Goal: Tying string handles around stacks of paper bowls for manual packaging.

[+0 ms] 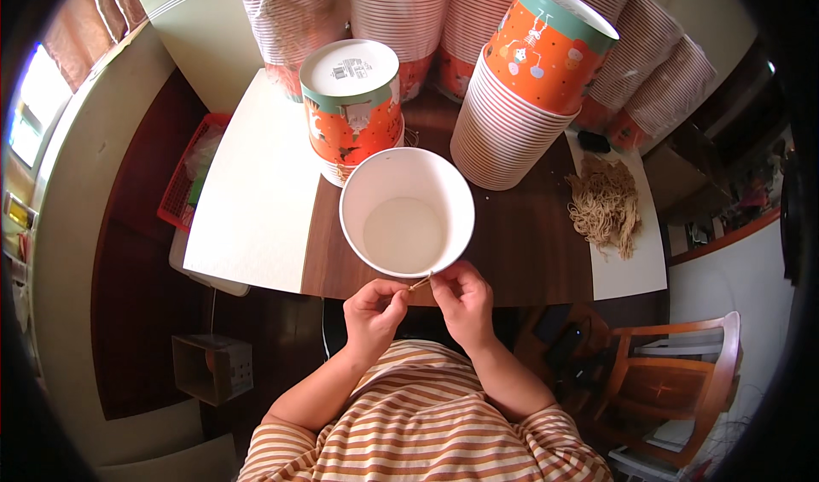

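A large white paper bucket [408, 177] stands with its mouth tilted toward me at the table's near edge; its inside is plain white and I see nothing in it. Just below its near rim, my left hand [368, 313] and my right hand [465, 304] pinch a short piece of thin tan cord [419, 285] between thumbs and fingertips. A knot or thicker bit shows by the left fingertips. The cord reaches up to the rim beside my right fingers; whether it passes through the bucket's wall I cannot tell.
Upside-down orange-printed buckets form a short stack [351, 124] behind left and a taller stack [520, 98] behind right. Wrapped bucket stacks [397, 13] line the back. A heap of tan cords [606, 205] lies at right, near a small black object [594, 142]. A wooden chair [665, 388] stands lower right.
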### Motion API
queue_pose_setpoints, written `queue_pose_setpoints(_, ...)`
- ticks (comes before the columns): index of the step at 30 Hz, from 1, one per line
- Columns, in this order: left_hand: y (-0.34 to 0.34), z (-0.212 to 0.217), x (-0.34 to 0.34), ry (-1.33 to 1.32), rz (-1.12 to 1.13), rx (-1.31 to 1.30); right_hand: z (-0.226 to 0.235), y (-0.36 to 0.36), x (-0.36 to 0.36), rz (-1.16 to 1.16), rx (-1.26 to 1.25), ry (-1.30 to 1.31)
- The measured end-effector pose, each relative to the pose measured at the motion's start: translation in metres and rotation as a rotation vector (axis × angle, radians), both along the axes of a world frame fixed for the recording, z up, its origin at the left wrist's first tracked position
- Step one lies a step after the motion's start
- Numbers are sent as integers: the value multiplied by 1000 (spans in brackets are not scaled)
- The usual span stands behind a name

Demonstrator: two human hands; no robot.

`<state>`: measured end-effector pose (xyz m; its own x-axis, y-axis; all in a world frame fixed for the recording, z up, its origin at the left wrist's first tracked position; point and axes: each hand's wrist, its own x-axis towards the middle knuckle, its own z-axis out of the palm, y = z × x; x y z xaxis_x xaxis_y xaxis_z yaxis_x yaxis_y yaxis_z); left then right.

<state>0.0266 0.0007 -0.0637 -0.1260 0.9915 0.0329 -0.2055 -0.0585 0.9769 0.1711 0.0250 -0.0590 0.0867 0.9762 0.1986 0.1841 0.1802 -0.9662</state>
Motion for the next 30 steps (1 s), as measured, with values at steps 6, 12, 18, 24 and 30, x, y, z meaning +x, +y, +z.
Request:
queue_pose_setpoints(6, 2, 0, 1, -95, -14, -42, 1, -1, 2, 111, -133, 171)
queue_pose_setpoints(12, 3, -6, 5, -64, 9, 21, 10, -6, -4, 253, -385, 663)
queue_pose_setpoints(18, 4, -3, 6, -67, 19, 43, 4, -3, -9, 209, -381, 706)
queue_pose_setpoints(24, 7, -13, 2, -207, -44, -125, 1, -2, -13, 156, -302, 559)
queue_pose_setpoints(30, 8, -16, 2, -268, -76, -145, -9, -1, -20, 64, -171, 389)
